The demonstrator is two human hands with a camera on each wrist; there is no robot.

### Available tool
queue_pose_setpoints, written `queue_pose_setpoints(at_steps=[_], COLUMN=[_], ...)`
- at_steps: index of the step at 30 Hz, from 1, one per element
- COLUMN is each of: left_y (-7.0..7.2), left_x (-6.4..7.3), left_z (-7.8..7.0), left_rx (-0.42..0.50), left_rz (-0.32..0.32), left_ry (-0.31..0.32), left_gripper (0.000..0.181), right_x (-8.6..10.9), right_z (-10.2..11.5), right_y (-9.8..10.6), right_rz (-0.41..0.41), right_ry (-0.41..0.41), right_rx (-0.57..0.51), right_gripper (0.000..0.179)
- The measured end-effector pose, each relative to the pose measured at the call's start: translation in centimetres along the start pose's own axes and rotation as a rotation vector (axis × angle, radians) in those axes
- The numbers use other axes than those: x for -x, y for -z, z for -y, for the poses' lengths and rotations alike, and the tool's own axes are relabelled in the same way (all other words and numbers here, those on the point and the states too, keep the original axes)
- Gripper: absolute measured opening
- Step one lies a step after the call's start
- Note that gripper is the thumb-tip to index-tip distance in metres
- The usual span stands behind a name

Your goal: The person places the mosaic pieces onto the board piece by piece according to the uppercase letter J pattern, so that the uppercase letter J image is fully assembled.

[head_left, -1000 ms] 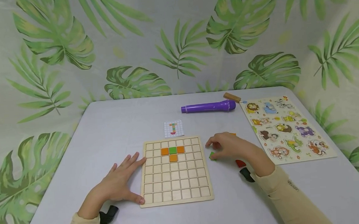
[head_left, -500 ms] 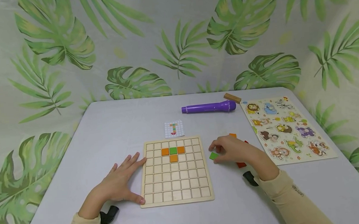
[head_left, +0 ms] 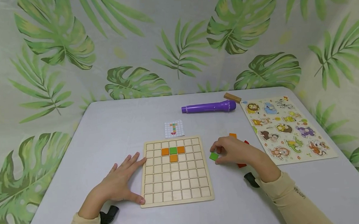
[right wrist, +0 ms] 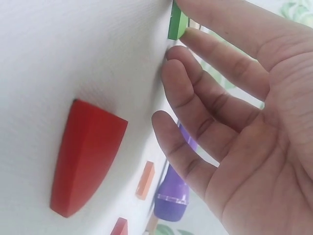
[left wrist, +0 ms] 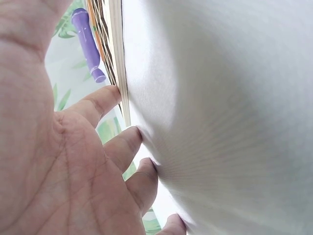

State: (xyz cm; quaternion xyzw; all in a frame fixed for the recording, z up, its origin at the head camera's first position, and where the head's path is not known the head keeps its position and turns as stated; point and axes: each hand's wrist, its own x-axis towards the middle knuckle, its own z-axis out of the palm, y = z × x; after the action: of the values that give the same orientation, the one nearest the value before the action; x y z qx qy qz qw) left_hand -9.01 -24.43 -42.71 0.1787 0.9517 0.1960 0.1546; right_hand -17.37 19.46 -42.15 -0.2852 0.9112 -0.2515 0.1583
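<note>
My left hand (head_left: 117, 181) lies with fingers spread beside the wooden grid board (head_left: 178, 204), thumb and index fingertip touching its left edge. In the left wrist view, the other fingertips rest on the white cloth. Three orange tiles (head_left: 173, 158) and a green tile (head_left: 173, 150) sit in the board's upper cells, in a T shape. Right of the board, my right hand (head_left: 234, 151) pinches a loose green square tile (head_left: 213, 156) between thumb and index finger, down at the cloth. Its other fingers are bent. A red curved-edged piece (right wrist: 88, 159) lies near that hand.
A small pattern card (head_left: 174, 129) lies behind the board, a purple toy microphone (head_left: 208, 107) farther back. A brown wooden block (head_left: 232, 97) and an animal puzzle board (head_left: 287, 130) are at right. An orange piece (head_left: 233, 135) shows beyond the right hand.
My right hand has shifted slightly right and toward me, and the green tile between its fingers shows more fully. The left hand and the board stay put.
</note>
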Motion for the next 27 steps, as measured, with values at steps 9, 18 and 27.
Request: queue_pose_setpoints(at_steps=[9, 18, 27], left_y=[0.08, 0.16, 0.14], left_x=[0.08, 0.16, 0.15], left_z=[-0.11, -0.17, -0.24], left_rx=[0.000, 0.003, 0.003], left_rz=[-0.006, -0.010, -0.009], left_ry=[0.002, -0.005, -0.001], left_gripper=[0.138, 0.137, 0.137], right_x=[0.04, -0.17, -0.50], right_z=[-0.05, -0.13, 0.27], right_y=[-0.12, -0.56, -0.68], right_rz=[-0.012, -0.014, -0.017], right_ry=[0.012, 0.009, 0.034], right_rx=[-0.002, 0.004, 0.022], right_gripper=[0.027, 0.026, 0.028])
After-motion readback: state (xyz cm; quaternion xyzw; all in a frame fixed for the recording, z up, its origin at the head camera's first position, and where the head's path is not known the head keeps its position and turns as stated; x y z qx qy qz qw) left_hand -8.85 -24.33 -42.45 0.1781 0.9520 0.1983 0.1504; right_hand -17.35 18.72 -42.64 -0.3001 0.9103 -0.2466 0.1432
